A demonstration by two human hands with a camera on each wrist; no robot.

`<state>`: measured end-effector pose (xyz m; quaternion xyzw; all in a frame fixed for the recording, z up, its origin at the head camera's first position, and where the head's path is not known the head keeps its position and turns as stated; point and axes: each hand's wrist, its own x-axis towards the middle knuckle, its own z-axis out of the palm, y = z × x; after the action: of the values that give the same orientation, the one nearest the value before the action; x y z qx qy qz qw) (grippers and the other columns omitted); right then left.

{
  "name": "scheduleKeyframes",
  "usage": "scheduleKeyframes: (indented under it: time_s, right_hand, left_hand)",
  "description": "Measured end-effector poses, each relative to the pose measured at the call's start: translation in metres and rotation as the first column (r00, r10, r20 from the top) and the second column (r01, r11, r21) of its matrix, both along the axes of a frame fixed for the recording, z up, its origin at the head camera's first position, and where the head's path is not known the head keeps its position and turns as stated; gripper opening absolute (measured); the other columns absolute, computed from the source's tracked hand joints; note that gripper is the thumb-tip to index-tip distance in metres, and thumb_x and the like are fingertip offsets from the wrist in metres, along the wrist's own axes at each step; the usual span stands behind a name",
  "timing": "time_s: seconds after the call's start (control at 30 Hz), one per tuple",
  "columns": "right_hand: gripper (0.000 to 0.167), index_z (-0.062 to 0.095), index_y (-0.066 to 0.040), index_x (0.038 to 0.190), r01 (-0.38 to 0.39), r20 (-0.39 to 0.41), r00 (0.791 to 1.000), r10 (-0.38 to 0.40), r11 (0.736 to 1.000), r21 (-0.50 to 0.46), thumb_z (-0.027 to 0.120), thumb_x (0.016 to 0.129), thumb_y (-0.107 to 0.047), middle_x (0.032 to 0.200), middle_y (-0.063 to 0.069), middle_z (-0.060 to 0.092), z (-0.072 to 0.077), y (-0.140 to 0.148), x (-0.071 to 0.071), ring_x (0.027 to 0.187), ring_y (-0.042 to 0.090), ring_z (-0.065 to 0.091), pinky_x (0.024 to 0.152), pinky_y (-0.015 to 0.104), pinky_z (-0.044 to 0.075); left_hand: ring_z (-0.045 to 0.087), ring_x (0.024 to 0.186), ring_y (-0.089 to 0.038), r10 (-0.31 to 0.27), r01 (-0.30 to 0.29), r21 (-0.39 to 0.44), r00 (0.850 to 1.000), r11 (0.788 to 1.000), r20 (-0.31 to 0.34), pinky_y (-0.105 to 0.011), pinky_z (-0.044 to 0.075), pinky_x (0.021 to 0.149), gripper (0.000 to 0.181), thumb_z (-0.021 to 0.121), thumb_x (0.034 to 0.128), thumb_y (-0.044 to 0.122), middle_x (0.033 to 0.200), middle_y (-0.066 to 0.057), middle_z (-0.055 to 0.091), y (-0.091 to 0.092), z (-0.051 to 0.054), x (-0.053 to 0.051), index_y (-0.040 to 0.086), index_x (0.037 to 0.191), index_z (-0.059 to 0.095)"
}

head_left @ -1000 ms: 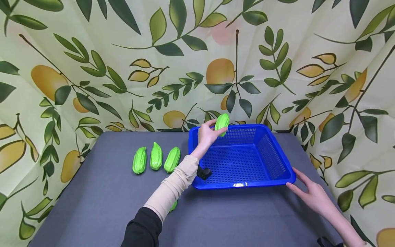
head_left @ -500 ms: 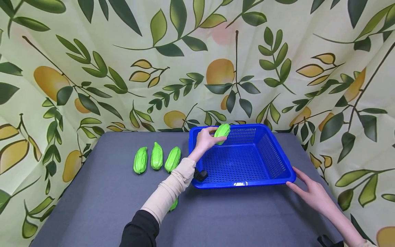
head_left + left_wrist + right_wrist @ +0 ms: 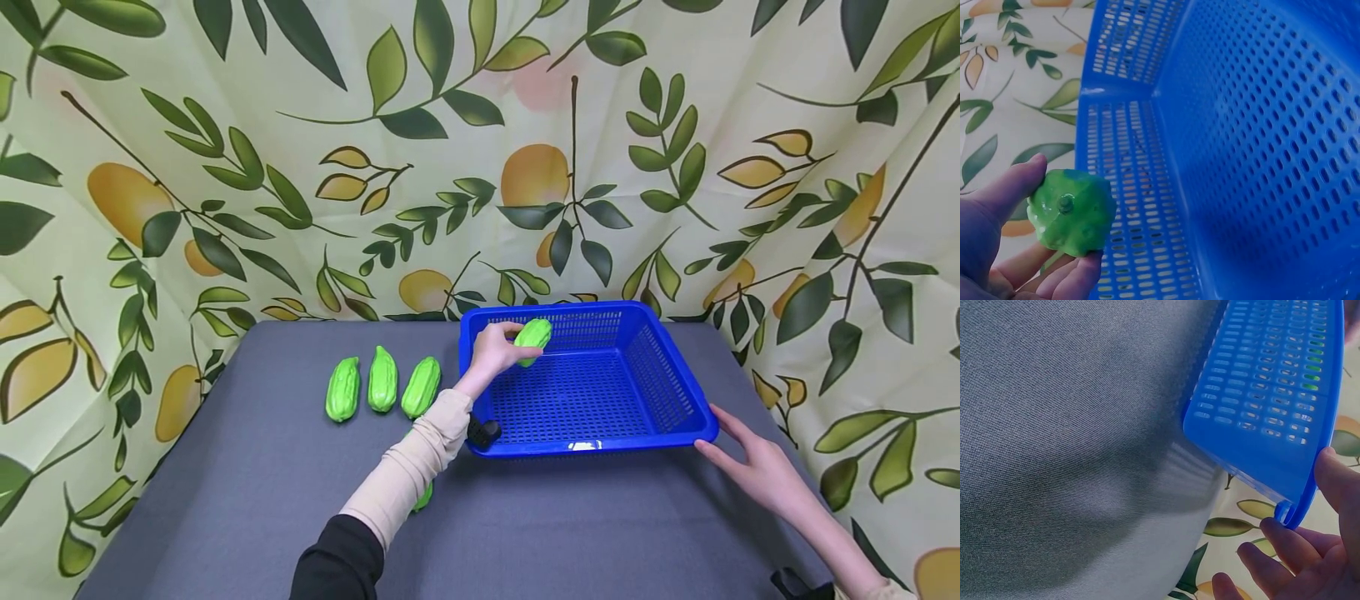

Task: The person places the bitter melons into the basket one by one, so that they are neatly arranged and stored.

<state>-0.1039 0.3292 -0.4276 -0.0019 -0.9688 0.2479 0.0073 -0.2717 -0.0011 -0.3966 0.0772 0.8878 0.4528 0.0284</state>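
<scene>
My left hand (image 3: 495, 350) pinches a green, ribbed bitter melon (image 3: 534, 340) between thumb and fingers, inside the left part of the blue plastic basket (image 3: 675, 362). In the left wrist view the bitter melon (image 3: 1072, 212) shows its stem end, close to the slotted wall of the basket (image 3: 1172, 187). My right hand (image 3: 765, 475) grips the basket's front right corner. The right wrist view has its thumb on the rim and a fingertip under the corner of the basket (image 3: 1260, 437). Nothing lies on the part of the basket's floor that shows.
Left of the basket, three bitter melons lie in a row: one at the left (image 3: 342, 390), one in the middle (image 3: 382, 380), one at the right (image 3: 421, 388). Another bitter melon (image 3: 423, 497) is mostly hidden behind the left sleeve. A leaf-patterned cloth (image 3: 450, 150) hangs behind the grey table (image 3: 247, 467).
My left hand has lowered the bitter melon from above the basket's back rim into the basket, drifting slightly left. My right hand stays on the corner.
</scene>
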Motion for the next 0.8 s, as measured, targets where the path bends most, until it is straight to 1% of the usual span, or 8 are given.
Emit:
scheduleKeyframes:
  time_s: [0.2, 0.43, 0.63, 0.73, 0.8]
  right_hand:
    - [0.074, 0.032, 0.011, 0.141, -0.005, 0.001, 1.0, 0.005, 1.0, -0.002, 0.057, 0.093, -0.041, 0.129, 0.04, 0.046, 0.0004, 0.001, 0.0, 0.117, 0.058, 0.044, 0.085, 0.068, 0.042]
    - [0.073, 0.034, 0.011, 0.14, -0.015, -0.018, 1.0, 0.015, 1.0, 0.0, 0.059, 0.093, -0.039, 0.128, 0.039, 0.048, 0.0019, 0.0009, 0.0003, 0.116, 0.057, 0.046, 0.085, 0.067, 0.042]
    - [0.071, 0.036, 0.011, 0.139, -0.04, -0.046, 0.998, 0.04, 0.999, 0.002, 0.06, 0.092, -0.037, 0.127, 0.038, 0.05, 0.0031, 0.0001, -0.0004, 0.114, 0.056, 0.048, 0.084, 0.066, 0.044]
    - [0.071, 0.036, 0.012, 0.138, -0.04, -0.039, 0.998, 0.04, 0.999, 0.009, 0.06, 0.092, -0.037, 0.127, 0.038, 0.049, 0.0043, 0.0, -0.0003, 0.114, 0.056, 0.048, 0.084, 0.066, 0.044]
    - [0.072, 0.036, 0.012, 0.138, -0.038, -0.033, 0.999, 0.038, 0.999, 0.015, 0.059, 0.092, -0.038, 0.128, 0.038, 0.049, 0.0056, 0.0, 0.0, 0.114, 0.056, 0.048, 0.084, 0.066, 0.044]
  left_hand:
    - [0.065, 0.102, -0.025, -0.002, 0.002, -0.042, 1.0, 0.999, 0.007, -0.033, 0.053, 0.082, 0.053, 0.083, 0.0718, 0.025, 0.113, -0.012, 0.069, -0.0034, -0.0012, -0.0015, 0.005, 0.118, 0.066]
    - [0.064, 0.102, -0.026, 0.013, -0.011, -0.095, 1.0, 0.995, 0.019, -0.034, 0.053, 0.084, 0.055, 0.083, 0.0712, 0.026, 0.113, -0.012, 0.069, -0.0018, -0.0021, -0.0039, 0.004, 0.119, 0.066]
    - [0.065, 0.099, -0.026, 0.046, -0.04, -0.136, 0.998, 0.99, 0.039, -0.034, 0.052, 0.084, 0.053, 0.084, 0.0695, 0.024, 0.11, -0.011, 0.071, -0.0011, -0.0051, -0.0046, 0.005, 0.116, 0.068]
    - [0.065, 0.099, -0.026, 0.048, -0.039, -0.143, 0.997, 0.989, 0.057, -0.035, 0.052, 0.084, 0.053, 0.084, 0.0693, 0.024, 0.11, -0.01, 0.071, -0.0014, -0.0059, -0.0048, 0.005, 0.116, 0.068]
    - [0.065, 0.099, -0.027, 0.043, -0.033, -0.164, 0.998, 0.986, 0.056, -0.035, 0.052, 0.083, 0.053, 0.084, 0.0689, 0.024, 0.111, -0.01, 0.07, -0.0014, -0.0064, -0.0047, 0.005, 0.116, 0.068]
